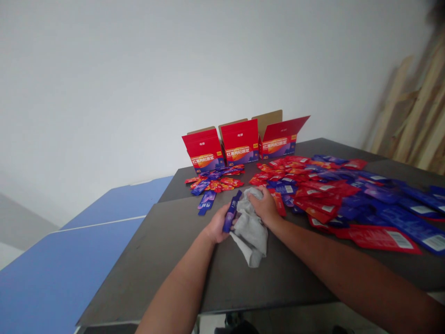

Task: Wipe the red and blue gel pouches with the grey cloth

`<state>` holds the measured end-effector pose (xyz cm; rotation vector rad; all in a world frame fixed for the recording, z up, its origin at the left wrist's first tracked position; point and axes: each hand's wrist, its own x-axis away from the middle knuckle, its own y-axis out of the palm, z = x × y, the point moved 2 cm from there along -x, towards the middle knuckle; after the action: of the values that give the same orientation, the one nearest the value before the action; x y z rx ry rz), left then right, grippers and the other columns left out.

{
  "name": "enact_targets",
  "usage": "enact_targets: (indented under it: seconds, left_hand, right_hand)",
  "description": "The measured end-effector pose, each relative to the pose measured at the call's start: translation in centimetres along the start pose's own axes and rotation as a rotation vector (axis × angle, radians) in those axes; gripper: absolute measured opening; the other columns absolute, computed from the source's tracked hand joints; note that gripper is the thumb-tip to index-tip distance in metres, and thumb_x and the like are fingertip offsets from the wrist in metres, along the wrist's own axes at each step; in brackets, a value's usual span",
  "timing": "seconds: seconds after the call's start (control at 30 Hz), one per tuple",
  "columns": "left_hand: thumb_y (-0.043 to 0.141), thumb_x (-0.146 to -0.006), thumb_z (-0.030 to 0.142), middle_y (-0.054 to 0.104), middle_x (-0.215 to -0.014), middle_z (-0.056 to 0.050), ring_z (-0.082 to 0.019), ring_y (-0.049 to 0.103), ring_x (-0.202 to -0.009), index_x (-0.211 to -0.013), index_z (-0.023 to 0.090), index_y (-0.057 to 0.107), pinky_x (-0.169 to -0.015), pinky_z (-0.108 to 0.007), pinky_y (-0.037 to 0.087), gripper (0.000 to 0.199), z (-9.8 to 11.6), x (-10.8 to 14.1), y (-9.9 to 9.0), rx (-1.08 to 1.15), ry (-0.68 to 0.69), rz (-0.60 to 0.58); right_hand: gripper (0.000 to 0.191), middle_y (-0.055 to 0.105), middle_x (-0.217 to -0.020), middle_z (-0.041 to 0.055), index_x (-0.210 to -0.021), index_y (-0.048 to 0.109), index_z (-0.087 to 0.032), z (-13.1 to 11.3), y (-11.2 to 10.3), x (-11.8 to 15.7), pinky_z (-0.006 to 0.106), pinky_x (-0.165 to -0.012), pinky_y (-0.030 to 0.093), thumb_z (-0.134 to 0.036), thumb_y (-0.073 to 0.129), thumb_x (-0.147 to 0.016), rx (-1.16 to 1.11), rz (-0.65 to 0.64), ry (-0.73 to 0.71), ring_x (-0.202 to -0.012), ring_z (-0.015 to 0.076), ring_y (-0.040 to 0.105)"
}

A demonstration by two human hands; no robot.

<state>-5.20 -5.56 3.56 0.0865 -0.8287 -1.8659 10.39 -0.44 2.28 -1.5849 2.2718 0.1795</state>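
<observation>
In my left hand [218,227] is a slim blue sachet [231,212], held upright with the fingers closed round it. A crumpled light grey cloth [251,227] hangs from my right hand [264,204], whose fingers grip its upper part. Cloth and sachet are side by side over the dark table [167,250]; the fingertips of my left hand are partly hidden by the cloth. Just beyond the left hand lies a loose blue sachet [207,201], at the front of a small pile of red and blue sachets [222,182].
Three red boxes with raised lids, the left [206,153], the middle [240,144] and the right [280,141], stand along the back. A large heap of red and blue sachets [323,195] covers the right side. A blue table [86,255] adjoins on the left; wooden slats [422,106] lean at right.
</observation>
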Motion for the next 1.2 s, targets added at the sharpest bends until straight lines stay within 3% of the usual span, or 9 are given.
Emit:
enact_targets:
  seconds: [0.1, 0.27, 0.43, 0.5, 0.6, 0.7, 0.87, 1.2]
  left_hand:
    - [0.053, -0.084, 0.036, 0.055, -0.064, 0.0, -0.008, 0.046, -0.045, -0.096, 0.015, 0.061, -0.038, -0.018, 0.033, 0.025, 1.1, -0.1, -0.6, 0.191, 0.087, -0.017]
    - [0.052, -0.085, 0.016, 0.059, -0.072, -0.003, -0.005, 0.056, -0.058, -0.1, 0.009, 0.059, -0.048, -0.012, 0.043, 0.017, 2.7, -0.5, -2.4, 0.418, 0.242, 0.159]
    - [0.051, -0.086, 0.018, 0.067, -0.096, -0.011, -0.018, 0.066, -0.086, -0.107, 0.009, 0.058, -0.075, -0.03, 0.055, 0.024, 3.2, -1.0, -3.2, 0.352, 0.37, 0.275]
    - [0.05, -0.087, 0.025, 0.067, -0.101, -0.012, -0.021, 0.066, -0.091, -0.112, 0.01, 0.057, -0.079, -0.035, 0.054, 0.03, 2.8, -1.2, -3.0, 0.317, 0.348, 0.265]
    - [0.05, -0.088, 0.034, 0.067, -0.1, -0.011, -0.02, 0.066, -0.087, -0.115, 0.013, 0.057, -0.078, -0.035, 0.054, 0.035, 2.3, -1.3, -2.3, 0.262, 0.322, 0.25]
    - [0.053, -0.087, 0.036, 0.068, -0.098, -0.008, -0.019, 0.066, -0.083, -0.115, 0.017, 0.058, -0.074, -0.032, 0.053, 0.035, 1.7, -1.1, -1.5, 0.158, 0.344, 0.204]
    - [0.063, -0.081, 0.035, 0.068, -0.093, -0.007, -0.018, 0.066, -0.082, -0.111, 0.016, 0.061, -0.073, -0.029, 0.052, 0.036, 0.7, -0.7, -0.3, -0.041, 0.342, 0.094]
    - [0.063, -0.081, 0.037, 0.07, -0.092, -0.009, -0.021, 0.068, -0.079, -0.112, 0.015, 0.061, -0.074, -0.032, 0.053, 0.038, 0.0, -0.5, -0.2, -0.135, 0.164, 0.09]
  right_hand:
    - [0.034, 0.066, -0.091, 0.0065, -0.096, 0.059, -0.019, -0.1, 0.0, 0.1, 0.037, -0.075, 0.05, -0.042, 0.062, -0.071, -0.018, -0.023, -0.027, -0.083, 0.0226, 0.062]
    - [0.032, 0.065, -0.093, 0.0062, -0.096, 0.058, -0.018, -0.8, 0.1, 0.8, 0.038, -0.08, 0.049, -0.04, 0.062, -0.072, -0.004, -0.096, -0.128, -0.086, 0.0226, 0.061]
    - [0.028, 0.064, -0.093, 0.0059, -0.098, 0.059, -0.019, -1.4, 0.3, 1.6, 0.04, -0.081, 0.05, -0.035, 0.063, -0.075, 0.031, -0.171, -0.311, -0.088, 0.0223, 0.06]
    - [0.025, 0.062, -0.094, 0.0056, -0.099, 0.06, -0.021, -1.7, 0.4, 2.2, 0.039, -0.082, 0.05, -0.03, 0.063, -0.076, 0.039, -0.252, -0.455, -0.09, 0.0216, 0.06]
    - [0.025, 0.061, -0.098, 0.005, -0.102, 0.062, -0.024, -2.1, 0.6, 3.3, 0.036, -0.083, 0.051, -0.024, 0.062, -0.077, 0.078, -0.493, -0.675, -0.093, 0.0197, 0.061]
    - [0.028, 0.061, -0.103, 0.0042, -0.104, 0.063, -0.027, -2.0, 0.7, 4.0, 0.033, -0.083, 0.052, -0.021, 0.061, -0.077, 0.161, -0.65, -0.786, -0.095, 0.019, 0.061]
    - [0.028, 0.06, -0.102, 0.0052, -0.105, 0.061, -0.026, -1.6, 0.7, 3.1, 0.038, -0.085, 0.051, -0.021, 0.061, -0.078, 0.174, -0.464, -0.666, -0.097, 0.0214, 0.059]
    - [0.021, 0.06, -0.094, 0.0076, -0.097, 0.06, -0.02, -0.8, 0.1, 0.6, 0.043, -0.086, 0.048, -0.028, 0.058, -0.078, 0.163, -0.091, -0.376, -0.093, 0.0246, 0.057]
